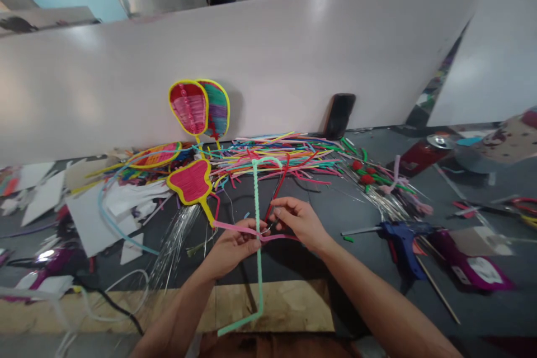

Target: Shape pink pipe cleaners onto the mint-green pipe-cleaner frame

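Where the table runs off to my left: white paper scraps lie about, with a white cable looping nearer me.
Blue strip: a long blue strip curves over the papers.
Butterfly: pink with a yellow edge, the butterfly lies beside loose silver tinsel.
Paddles: a red-and-pink paddle overlaps a teal-and-purple paddle, both against the white panel.
Left hand: my left hand is pinched closed where the green stem and pink strip cross, gripping the stem there.
Green stem: in front of me, roughly upright; top hooked to the right, foot bent to the left.
Strip pile: many-coloured strips heaped behind the stem.
Right hand: my right hand is nearly closed, fingers curled, beside the stem. A red strip slants up by the fingertips; I can't tell what they grip.
Phone: black phone leaning on the panel.
Right side: red pompoms, then a blue glue gun, a red can behind it, and red-handled scissors at the far edge.
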The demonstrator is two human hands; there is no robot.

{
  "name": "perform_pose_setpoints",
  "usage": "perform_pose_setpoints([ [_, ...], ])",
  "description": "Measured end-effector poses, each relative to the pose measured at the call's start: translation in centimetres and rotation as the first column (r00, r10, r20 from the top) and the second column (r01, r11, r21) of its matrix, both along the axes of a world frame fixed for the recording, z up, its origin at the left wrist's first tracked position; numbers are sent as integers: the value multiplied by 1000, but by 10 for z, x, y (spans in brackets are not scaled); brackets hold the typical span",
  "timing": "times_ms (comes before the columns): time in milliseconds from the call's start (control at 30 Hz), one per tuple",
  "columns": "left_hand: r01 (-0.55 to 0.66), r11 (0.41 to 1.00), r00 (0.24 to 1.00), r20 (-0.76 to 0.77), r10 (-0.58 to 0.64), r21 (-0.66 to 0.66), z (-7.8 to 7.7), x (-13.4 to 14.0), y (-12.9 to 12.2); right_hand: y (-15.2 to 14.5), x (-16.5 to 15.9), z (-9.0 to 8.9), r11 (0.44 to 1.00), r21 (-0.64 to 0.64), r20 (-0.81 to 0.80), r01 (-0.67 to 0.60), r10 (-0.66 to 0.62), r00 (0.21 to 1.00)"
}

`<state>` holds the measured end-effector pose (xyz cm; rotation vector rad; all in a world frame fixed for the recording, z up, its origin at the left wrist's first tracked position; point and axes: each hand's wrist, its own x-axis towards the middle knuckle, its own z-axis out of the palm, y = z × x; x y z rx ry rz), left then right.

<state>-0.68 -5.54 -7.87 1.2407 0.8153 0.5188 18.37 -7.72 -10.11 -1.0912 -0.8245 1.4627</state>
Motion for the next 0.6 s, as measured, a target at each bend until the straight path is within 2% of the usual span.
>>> perform_pose_setpoints([
  [67, 136, 989, 990, -39, -133, 55, 6, -8, 8, -1, -4, -2, 999, -12, -51, -33, 33, 998],
  [100, 165, 985, 986, -44, -162, 54, 6, -11, 14, -1, -6, -4, 999, -15, -65, -51, 49, 997],
  [133, 144, 989, 989, -24, -143, 22, 6, -11, 19, -2, -9, -5, 997, -18, -71, -69, 68, 995],
  [200, -19, 995, 999, 46, 23, -97, 0, -8, 31, -5, -13, -8, 995, -26, -45, -97, 96, 994],
  [267, -153, 967, 982, 76, 171, -202, -7, 0, 41, -8, -18, -10, 993, -25, 40, -114, 115, 993],
  [300, -176, 959, 977, 81, 198, -224, -11, 5, 45, -9, -19, -11, 992, -24, 92, -127, 129, 987],
  [433, -62, 956, 991, 93, 92, -287, -18, 20, 54, -13, -23, -10, 986, -36, 227, -165, 169, 959],
  [600, -21, 951, 993, 103, 56, -309, -24, 26, 58, -15, -23, -9, 989, -27, 323, -147, 148, 935],
])
